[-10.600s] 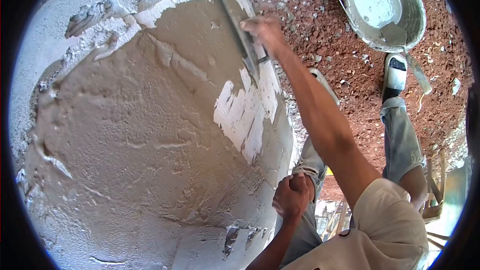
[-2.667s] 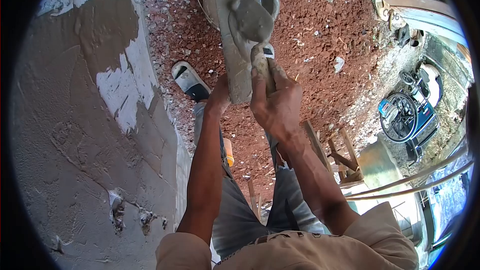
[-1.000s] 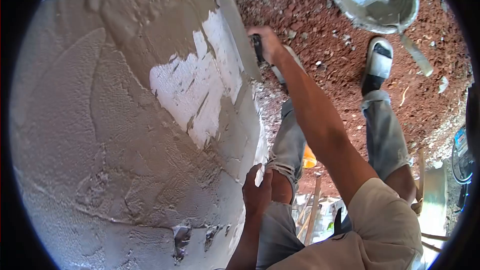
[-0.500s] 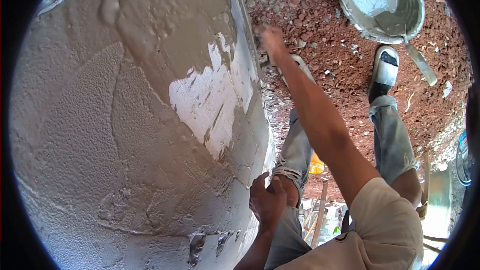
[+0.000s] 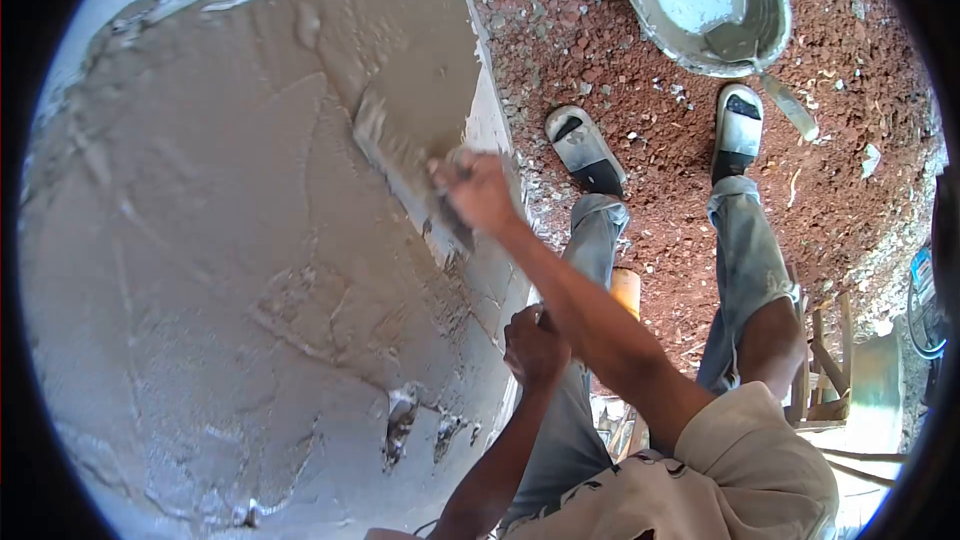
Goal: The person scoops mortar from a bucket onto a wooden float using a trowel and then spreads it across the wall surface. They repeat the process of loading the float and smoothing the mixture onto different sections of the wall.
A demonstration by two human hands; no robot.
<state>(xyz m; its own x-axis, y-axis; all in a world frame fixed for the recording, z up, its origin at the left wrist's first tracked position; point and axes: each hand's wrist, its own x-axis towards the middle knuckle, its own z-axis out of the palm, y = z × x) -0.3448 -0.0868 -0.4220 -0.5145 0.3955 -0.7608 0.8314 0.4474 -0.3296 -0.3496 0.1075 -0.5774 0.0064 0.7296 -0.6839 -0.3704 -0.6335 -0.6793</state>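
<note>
My right hand (image 5: 478, 192) grips a plastering trowel (image 5: 405, 175), its long blade lying against the wet plaster. The fingers are wrapped round the handle and slightly blurred. Grey-brown plaster (image 5: 220, 230) coats the broad surface on the left, smooth in places and ridged in others. Pale bare strips (image 5: 485, 105) show along its right edge. My left hand (image 5: 537, 348) is closed beside the lower right edge of this surface, near my knee; what it holds, if anything, is hidden.
A bucket (image 5: 655, 25) of wet grey mix stands on reddish, stony ground (image 5: 670, 150). A tool handle (image 5: 790, 108) sticks out over its rim. My sandalled feet (image 5: 590, 145) are between bucket and surface. A yellow-orange container (image 5: 625, 290) and wooden pieces (image 5: 825, 370) lie lower right.
My right hand has moved left and down from beside the edge onto the plastered surface with the trowel. Much of the large white patch is now covered. The camera view has shifted.
</note>
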